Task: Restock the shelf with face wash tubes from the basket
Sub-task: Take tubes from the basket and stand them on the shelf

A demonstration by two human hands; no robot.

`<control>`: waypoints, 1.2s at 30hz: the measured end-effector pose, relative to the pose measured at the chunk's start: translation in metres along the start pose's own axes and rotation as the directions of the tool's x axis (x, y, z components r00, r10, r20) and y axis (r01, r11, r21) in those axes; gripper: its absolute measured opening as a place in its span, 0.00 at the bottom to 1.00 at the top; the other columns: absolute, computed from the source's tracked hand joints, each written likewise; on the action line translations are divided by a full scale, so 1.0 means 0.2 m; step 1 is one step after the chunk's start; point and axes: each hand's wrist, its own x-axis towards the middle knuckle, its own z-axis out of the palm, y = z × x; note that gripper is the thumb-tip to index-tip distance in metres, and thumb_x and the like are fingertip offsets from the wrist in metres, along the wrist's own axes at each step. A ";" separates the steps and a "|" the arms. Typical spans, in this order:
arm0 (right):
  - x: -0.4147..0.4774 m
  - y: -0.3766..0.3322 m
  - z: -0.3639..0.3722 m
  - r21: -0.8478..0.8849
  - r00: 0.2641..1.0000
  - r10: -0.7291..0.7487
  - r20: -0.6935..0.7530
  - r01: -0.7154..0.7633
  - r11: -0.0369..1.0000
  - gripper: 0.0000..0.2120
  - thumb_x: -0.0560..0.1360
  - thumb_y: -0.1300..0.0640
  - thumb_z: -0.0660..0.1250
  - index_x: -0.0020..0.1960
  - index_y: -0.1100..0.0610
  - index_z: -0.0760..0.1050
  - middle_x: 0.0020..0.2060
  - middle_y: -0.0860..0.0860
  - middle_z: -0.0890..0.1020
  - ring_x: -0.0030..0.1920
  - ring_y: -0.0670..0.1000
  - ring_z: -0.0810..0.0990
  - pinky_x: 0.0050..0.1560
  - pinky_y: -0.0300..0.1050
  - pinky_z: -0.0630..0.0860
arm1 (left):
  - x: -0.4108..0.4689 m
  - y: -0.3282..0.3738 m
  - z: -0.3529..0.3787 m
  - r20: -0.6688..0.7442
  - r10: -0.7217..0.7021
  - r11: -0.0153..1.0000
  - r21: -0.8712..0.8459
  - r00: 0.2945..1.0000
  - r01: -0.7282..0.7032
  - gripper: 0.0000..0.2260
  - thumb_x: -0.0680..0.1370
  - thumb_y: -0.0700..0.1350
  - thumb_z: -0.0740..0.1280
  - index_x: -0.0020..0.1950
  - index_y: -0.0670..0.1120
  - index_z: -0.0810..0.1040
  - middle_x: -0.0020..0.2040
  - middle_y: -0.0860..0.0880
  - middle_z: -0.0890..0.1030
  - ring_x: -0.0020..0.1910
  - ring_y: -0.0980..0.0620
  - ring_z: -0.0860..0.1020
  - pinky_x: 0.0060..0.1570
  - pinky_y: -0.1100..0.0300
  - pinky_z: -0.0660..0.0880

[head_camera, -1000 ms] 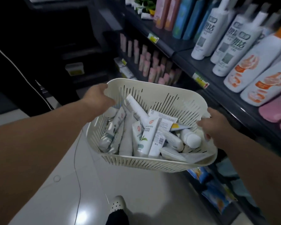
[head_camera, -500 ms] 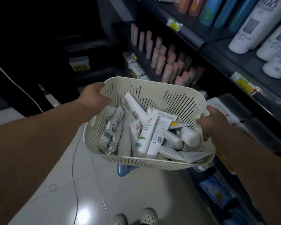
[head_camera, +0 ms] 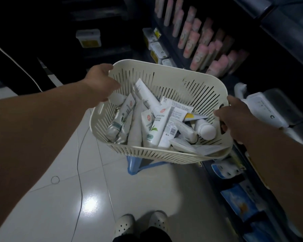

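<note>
A cream slotted plastic basket (head_camera: 187, 84) hangs in front of me over the floor. It holds several white face wash tubes (head_camera: 156, 126), piled loosely, some with a green leaf print. My left hand (head_camera: 100, 82) grips the basket's left rim. My right hand (head_camera: 234, 117) grips the right rim at its handle slot. The dark shelf unit (head_camera: 252, 55) stands to the right, with rows of pink tubes (head_camera: 198, 44) on a middle level.
A blue plastic stool (head_camera: 138, 165) stands on the tiled floor right under the basket. White boxed goods (head_camera: 262, 109) sit on a lower shelf near my right hand, blue packs (head_camera: 238, 203) lower still. My white clogs (head_camera: 140, 222) show at the bottom. A thin cable (head_camera: 79, 165) runs across the floor.
My view has tipped downward and the basket has sunk towards the lower shelves. The upper shelf of white bottles has left the frame; the blue stool and my shoes have come into view.
</note>
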 end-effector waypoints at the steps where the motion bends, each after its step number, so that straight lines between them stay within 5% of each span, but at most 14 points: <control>1: 0.02 0.01 0.01 -0.002 1.000 0.000 0.009 0.000 1.000 0.17 0.74 0.63 0.64 0.63 0.57 0.72 0.43 0.54 0.77 0.36 0.52 0.72 0.32 0.41 0.66 | 0.02 -0.01 0.00 0.000 -0.005 1.000 0.007 1.000 0.005 0.31 0.75 0.38 0.69 0.75 0.52 0.63 0.68 0.47 0.73 0.53 0.42 0.78 0.41 0.53 0.78; 13: 0.17 -0.06 0.08 -0.021 0.999 -0.045 -0.029 0.045 0.999 0.16 0.76 0.63 0.64 0.62 0.54 0.71 0.50 0.54 0.77 0.47 0.55 0.75 0.33 0.41 0.67 | 0.20 -0.06 0.03 0.007 0.044 0.999 -0.024 0.999 -0.044 0.32 0.75 0.37 0.68 0.76 0.50 0.60 0.70 0.46 0.71 0.47 0.48 0.78 0.35 0.59 0.74; 16: 0.14 -0.06 0.09 -0.118 0.997 -0.072 -0.037 0.068 0.991 0.20 0.75 0.64 0.65 0.65 0.56 0.67 0.48 0.50 0.75 0.46 0.52 0.74 0.38 0.41 0.68 | 0.19 -0.08 0.04 0.043 0.069 0.996 0.049 0.997 -0.071 0.35 0.74 0.38 0.71 0.77 0.51 0.58 0.72 0.45 0.67 0.58 0.46 0.76 0.47 0.58 0.74; 20: 0.08 -0.11 0.10 -0.300 0.998 -0.065 0.000 0.062 0.952 0.32 0.75 0.62 0.67 0.75 0.55 0.57 0.66 0.54 0.71 0.64 0.56 0.72 0.52 0.42 0.66 | 0.13 -0.06 0.03 0.131 0.133 0.950 0.266 0.982 -0.164 0.41 0.71 0.43 0.74 0.78 0.51 0.54 0.76 0.46 0.61 0.71 0.45 0.66 0.66 0.50 0.69; 28: -0.09 -0.26 0.04 -0.429 0.967 -0.256 0.007 0.234 0.873 0.37 0.72 0.57 0.71 0.76 0.58 0.58 0.68 0.57 0.66 0.67 0.57 0.68 0.66 0.49 0.68 | -0.04 0.12 -0.05 0.245 0.258 0.804 0.482 0.935 -0.348 0.45 0.69 0.50 0.75 0.79 0.48 0.50 0.79 0.47 0.53 0.77 0.46 0.51 0.75 0.49 0.54; 32: -0.22 -0.35 0.00 -0.356 0.958 -0.286 0.031 0.278 0.892 0.33 0.74 0.58 0.70 0.75 0.59 0.61 0.70 0.58 0.67 0.69 0.57 0.68 0.68 0.47 0.66 | -0.19 0.20 -0.09 0.220 0.258 0.846 0.419 0.941 -0.330 0.42 0.71 0.49 0.74 0.78 0.48 0.53 0.77 0.47 0.59 0.75 0.47 0.58 0.72 0.54 0.59; 36: -0.31 -0.35 -0.01 -0.319 0.973 -0.174 0.153 0.215 0.923 0.23 0.77 0.55 0.66 0.71 0.56 0.69 0.66 0.55 0.74 0.61 0.54 0.74 0.54 0.41 0.68 | -0.30 0.19 -0.05 0.239 0.150 0.867 0.434 0.959 -0.244 0.31 0.74 0.51 0.71 0.74 0.47 0.63 0.70 0.46 0.71 0.67 0.46 0.71 0.61 0.57 0.69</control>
